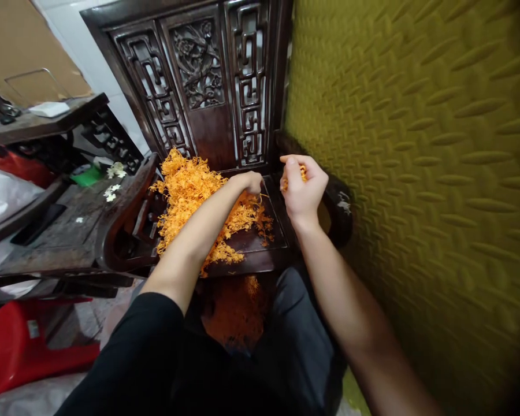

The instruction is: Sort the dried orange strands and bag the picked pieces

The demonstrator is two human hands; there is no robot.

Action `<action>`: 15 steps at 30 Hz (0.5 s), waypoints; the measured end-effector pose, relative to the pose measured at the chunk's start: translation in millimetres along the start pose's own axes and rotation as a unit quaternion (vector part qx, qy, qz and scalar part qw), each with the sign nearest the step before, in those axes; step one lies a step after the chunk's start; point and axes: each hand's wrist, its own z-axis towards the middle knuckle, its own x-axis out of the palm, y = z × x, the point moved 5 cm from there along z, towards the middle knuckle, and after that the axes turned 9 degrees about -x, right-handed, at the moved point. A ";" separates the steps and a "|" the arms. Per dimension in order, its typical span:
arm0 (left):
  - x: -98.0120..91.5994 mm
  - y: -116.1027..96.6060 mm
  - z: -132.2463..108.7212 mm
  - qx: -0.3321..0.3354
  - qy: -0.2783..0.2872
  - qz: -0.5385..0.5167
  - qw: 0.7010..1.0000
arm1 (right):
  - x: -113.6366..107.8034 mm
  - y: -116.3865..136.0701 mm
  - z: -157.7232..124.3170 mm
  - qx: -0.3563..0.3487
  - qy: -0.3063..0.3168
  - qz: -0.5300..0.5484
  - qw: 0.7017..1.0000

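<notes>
A heap of orange plastic sprigs lies on the seat of a dark carved wooden chair. My left hand reaches over the heap, fingers closed on a thin orange sprig at the heap's right edge. My right hand hovers just to the right above the seat, fingers curled round a small bunch of orange sprigs. The two hands are a short way apart. More orange sprigs sit low between my knees, under the seat's front edge.
The carved chair back rises behind the heap. A yellow-green embossed mat stands close on the right. Left is a dark wooden table with white flowers and a green item. A red plastic stool is at lower left.
</notes>
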 end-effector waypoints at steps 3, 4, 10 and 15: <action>3.0 -2.1 -1.6 0.043 0.034 -0.001 0.998 | -7.5 6.0 2.1 -0.030 -0.035 -0.046 0.998; -1.9 0.2 -5.2 0.051 0.030 0.000 0.998 | -7.7 9.7 1.6 -0.045 -0.027 -0.058 0.997; -109.0 14.2 -63.3 0.097 -0.188 -0.104 0.972 | 41.6 48.5 -24.0 -0.178 0.203 -0.091 0.958; -169.2 -9.3 -148.8 0.096 -0.230 -0.180 0.952 | 110.2 43.2 -37.4 -0.115 0.388 -0.261 0.877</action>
